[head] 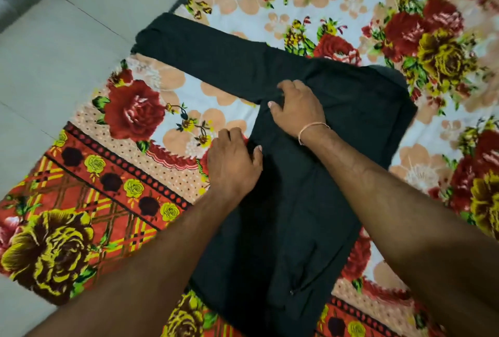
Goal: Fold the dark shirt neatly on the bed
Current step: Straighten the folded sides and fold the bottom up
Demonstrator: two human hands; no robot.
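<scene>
Head view: looking down on 1 bed, 1 shirt, 2 bare forearms.
Shirt: dark shirt (310, 174), matte soft cloth, lies flat on the bedsheet (129, 174), body running from centre down to 6 o'clock.
Sleeve: 1 long sleeve (205, 50) stretched out flat toward 10 o'clock, cuff end near the bed edge; other sleeve not visible.
Shirt shape: roughly a long rectangle, far edge at 2 o'clock rounded & bunched; few creases, small zip or tab near 6 o'clock, too small to tell.
Left hand (233, 164): palm down, fingers close together, pressed flat on the shirt's side edge, just at 8 o'clock of the right hand.
Right hand (297, 107): fingers curled, pinching a fold of cloth where sleeve meets body; thin wrist band (310, 130), pale, 1 only.
Bedsheet: fuzzy printed fabric, big red & yellow roses on pale ground, orange plaid border w/ black dots at 7 o'clock.
Floor (48, 61): pale smooth tiles at 9-11 o'clock, grout lines showing.
</scene>
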